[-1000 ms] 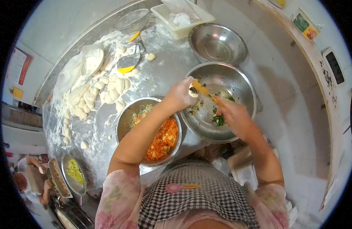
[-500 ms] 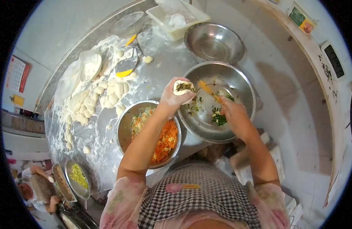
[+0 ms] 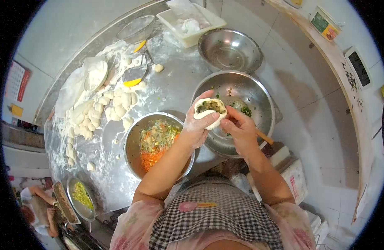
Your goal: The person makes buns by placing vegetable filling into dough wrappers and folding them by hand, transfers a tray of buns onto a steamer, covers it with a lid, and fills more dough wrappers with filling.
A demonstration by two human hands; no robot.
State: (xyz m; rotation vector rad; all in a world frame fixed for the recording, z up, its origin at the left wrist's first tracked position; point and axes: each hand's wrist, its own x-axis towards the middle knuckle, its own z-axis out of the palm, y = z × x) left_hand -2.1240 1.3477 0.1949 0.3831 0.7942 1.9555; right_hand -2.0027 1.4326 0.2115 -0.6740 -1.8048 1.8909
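Observation:
A filled bun [image 3: 216, 122], its round dough wrapper gathered up around dark green chopped filling, rests in my left hand [image 3: 195, 130]. The left thumb lies across the dough's near side. At the bun's right edge, my right hand [image 3: 244, 132] pinches the dough with thumb and fingers. Both hands are above a large steel bowl [image 3: 265, 93] with green filling scraps in it. A wooden stick-like handle [image 3: 265, 137] shows beyond my right hand, over the bowl's rim; whether the hand also holds it, I cannot tell.
A steel bowl [image 3: 128, 155] of shredded carrot and other vegetables stands left. Dough pieces [image 3: 87, 116], flour and yellow-handled strainers [image 3: 135, 76] lie farther left. Another steel bowl [image 3: 252, 46] and a white tub [image 3: 217, 21] stand behind. A co-worker [image 3: 37, 206] is lower left.
My right hand has moved left from the bowl to the bun's edge, and the stick's yellowish end no longer shows beside the bun. The bun is slightly lower and to the right.

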